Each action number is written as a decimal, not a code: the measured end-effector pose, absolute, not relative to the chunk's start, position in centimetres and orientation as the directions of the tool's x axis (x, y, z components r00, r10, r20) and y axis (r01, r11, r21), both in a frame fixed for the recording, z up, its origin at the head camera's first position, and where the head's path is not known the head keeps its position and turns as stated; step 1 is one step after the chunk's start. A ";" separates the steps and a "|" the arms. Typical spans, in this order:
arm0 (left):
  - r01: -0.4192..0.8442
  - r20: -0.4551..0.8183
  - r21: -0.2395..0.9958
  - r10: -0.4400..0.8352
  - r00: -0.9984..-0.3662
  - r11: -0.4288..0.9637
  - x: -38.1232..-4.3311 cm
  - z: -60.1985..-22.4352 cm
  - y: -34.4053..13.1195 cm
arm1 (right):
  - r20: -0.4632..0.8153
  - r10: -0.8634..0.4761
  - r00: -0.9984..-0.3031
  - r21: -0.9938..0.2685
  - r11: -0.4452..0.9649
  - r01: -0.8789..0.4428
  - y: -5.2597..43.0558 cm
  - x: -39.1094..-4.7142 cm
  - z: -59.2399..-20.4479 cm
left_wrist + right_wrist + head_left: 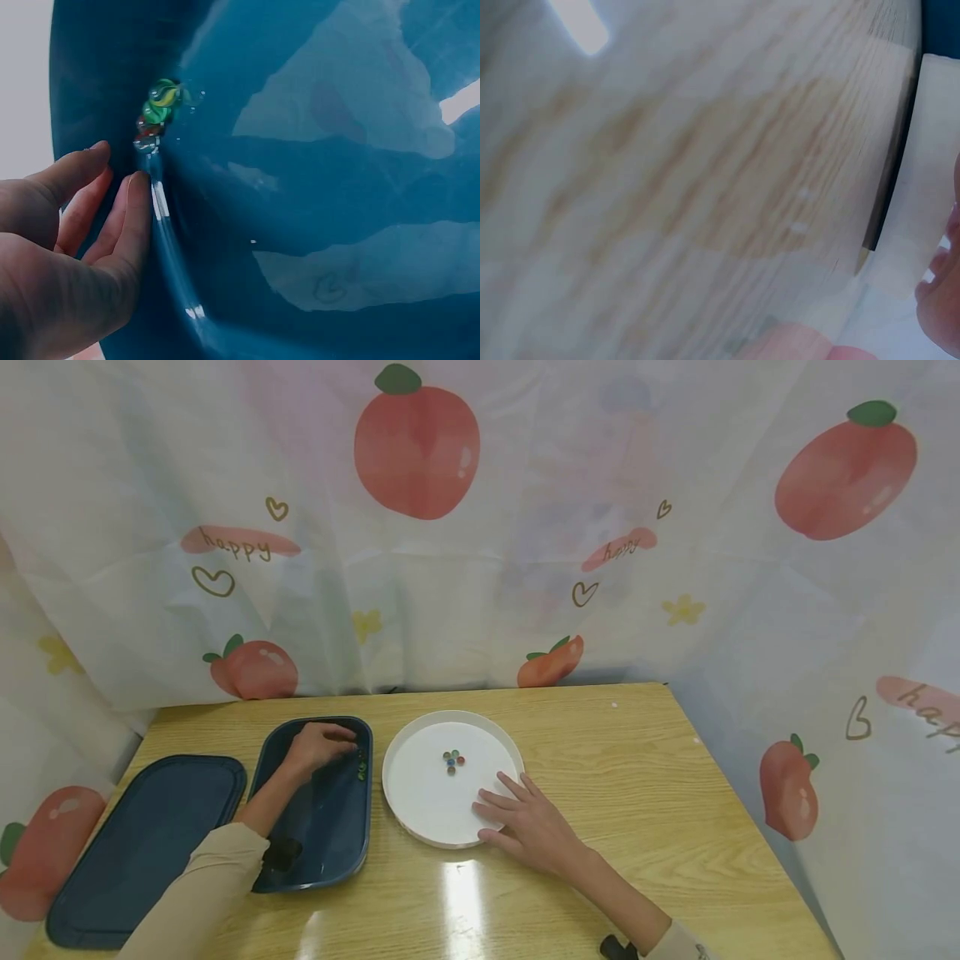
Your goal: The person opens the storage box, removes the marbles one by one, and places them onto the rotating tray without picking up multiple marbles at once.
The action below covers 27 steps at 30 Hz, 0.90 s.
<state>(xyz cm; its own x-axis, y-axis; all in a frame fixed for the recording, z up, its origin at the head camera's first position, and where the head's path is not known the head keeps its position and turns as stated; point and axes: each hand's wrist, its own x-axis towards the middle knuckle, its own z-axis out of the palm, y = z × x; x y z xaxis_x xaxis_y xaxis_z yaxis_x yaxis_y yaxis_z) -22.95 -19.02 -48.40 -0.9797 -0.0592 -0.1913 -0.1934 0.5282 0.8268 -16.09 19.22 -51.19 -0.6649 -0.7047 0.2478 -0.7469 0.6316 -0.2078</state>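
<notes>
My left hand [318,749] reaches into a deep blue tray [322,860], its fingertips near the tray's right wall. In the left wrist view, a row of several glass marbles [157,112], green, yellow and reddish, lies along the foot of that wall, just beyond the fingertips. Thumb and fingers stand apart with nothing visible between them. On a round white plate [420,802], several more marbles [452,763] sit in a small cluster. My right hand [528,822] lies over the plate's lower right rim with its fingers spread; only part of it shows in the right wrist view.
A dark blue lid or flat tray [150,843] lies left of the deep tray. All stand on a wooden table [622,777], with a fruit-printed curtain [465,602] hanging behind its back edge and at both sides.
</notes>
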 end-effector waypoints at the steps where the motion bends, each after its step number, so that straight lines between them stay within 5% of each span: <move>1: -0.190 -0.188 0.823 -0.058 -0.980 0.536 -23.0 -48.5 -19.0 | 0.248 -0.705 -0.664 -0.207 0.631 -0.748 19.2 -16.1 -51.2; 27: -0.146 -0.113 0.745 -0.092 -0.989 0.651 -23.0 -49.0 -17.9 | 0.255 -0.703 -0.664 -0.211 0.630 -0.748 19.1 -16.2 -51.1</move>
<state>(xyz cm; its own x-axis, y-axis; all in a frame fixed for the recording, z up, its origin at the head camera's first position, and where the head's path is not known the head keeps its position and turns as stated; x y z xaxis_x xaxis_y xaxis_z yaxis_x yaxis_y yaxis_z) -23.01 -17.86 -49.02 -0.9893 -0.0922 -0.1132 -0.1459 0.6509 0.7450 -16.16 19.13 -51.13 -0.6641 -0.7027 0.2555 -0.7476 0.6298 -0.2109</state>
